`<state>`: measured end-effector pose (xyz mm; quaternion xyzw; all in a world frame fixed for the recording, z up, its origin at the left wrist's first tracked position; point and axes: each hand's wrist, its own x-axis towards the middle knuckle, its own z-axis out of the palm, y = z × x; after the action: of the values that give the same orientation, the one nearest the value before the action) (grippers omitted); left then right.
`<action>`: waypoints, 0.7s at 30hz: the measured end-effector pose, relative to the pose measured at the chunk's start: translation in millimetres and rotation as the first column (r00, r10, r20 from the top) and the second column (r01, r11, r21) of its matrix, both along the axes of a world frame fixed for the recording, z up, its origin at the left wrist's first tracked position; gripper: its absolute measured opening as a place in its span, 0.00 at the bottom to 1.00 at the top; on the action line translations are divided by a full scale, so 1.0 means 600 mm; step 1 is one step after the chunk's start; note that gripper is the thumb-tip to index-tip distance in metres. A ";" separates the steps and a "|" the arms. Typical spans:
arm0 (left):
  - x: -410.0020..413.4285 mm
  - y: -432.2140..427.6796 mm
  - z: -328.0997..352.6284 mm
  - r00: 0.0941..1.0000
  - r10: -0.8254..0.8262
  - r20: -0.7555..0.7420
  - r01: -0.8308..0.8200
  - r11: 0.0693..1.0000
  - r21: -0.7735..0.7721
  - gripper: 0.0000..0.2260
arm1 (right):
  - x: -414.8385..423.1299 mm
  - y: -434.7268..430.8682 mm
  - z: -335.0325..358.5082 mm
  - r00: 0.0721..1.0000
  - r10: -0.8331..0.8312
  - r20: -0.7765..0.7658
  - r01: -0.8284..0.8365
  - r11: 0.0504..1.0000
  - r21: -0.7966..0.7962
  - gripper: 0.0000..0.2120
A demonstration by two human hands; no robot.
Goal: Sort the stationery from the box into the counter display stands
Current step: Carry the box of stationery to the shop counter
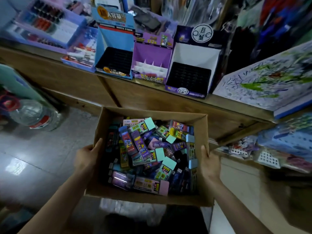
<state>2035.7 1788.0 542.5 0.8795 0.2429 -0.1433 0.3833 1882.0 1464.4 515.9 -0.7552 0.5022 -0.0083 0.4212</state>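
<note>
The box sits gripped between left hand and right hand.

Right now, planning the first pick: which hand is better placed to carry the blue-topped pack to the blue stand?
Probably left. The left hand holds the box wall nearest the blue-topped pack, and the blue stand sits ahead on that side; the right hand would reach across.

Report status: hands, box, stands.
Left hand, right hand grip brown cardboard box. Full of colourful stationery packs. Blue display stand, purple display stand, white display stand unfilled, unobstructed.
</note>
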 end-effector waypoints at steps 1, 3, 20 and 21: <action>0.004 -0.009 -0.003 1.000 0.008 -0.003 -0.008 1.000 -0.004 0.21 | 0.005 -0.008 0.000 1.000 0.005 -0.008 -0.005 1.000 -0.009 0.24; 0.024 -0.024 -0.012 1.000 0.028 -0.014 -0.028 0.999 -0.039 0.20 | 0.023 -0.022 0.000 1.000 0.006 -0.016 -0.006 1.000 -0.015 0.24; 0.247 -0.004 -0.184 0.960 -0.276 -0.044 0.270 0.957 -0.108 0.23 | 0.126 0.075 -0.152 0.983 -0.174 0.053 0.178 0.980 -0.093 0.17; 0.246 -0.003 -0.196 0.955 -0.293 -0.040 0.288 0.953 -0.098 0.22 | 0.123 0.079 -0.166 0.982 -0.185 0.043 0.188 0.978 -0.090 0.18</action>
<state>2183.5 1786.0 424.6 0.8830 0.1144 -0.2328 0.3913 1956.0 1511.5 416.2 -0.7234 0.5625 -0.0844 0.3913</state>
